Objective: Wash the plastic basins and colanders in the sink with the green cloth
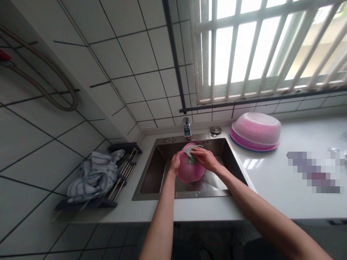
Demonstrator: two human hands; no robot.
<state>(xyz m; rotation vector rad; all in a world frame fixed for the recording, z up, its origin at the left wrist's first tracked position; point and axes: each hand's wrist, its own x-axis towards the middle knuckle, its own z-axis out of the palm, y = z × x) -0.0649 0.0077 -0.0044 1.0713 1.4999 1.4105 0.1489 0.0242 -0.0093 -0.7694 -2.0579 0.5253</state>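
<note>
Over the steel sink [151,169] I hold a small pink strainer basket [191,172]. My left hand [175,162] grips its left rim with curled fingers. My right hand [204,157] presses a grey-green cloth [191,154] against the upper part of the basket, fingers closed on the cloth. The faucet [186,127] stands just behind the basket at the sink's back edge.
A clear bowl turned over on stacked pink basins [256,131] sits on the white counter [271,180] right of the sink. On the left, a dish rack [123,169] holds a striped towel [94,175]. Tiled walls and a barred window [265,47] stand behind. A hose [54,90] hangs at left.
</note>
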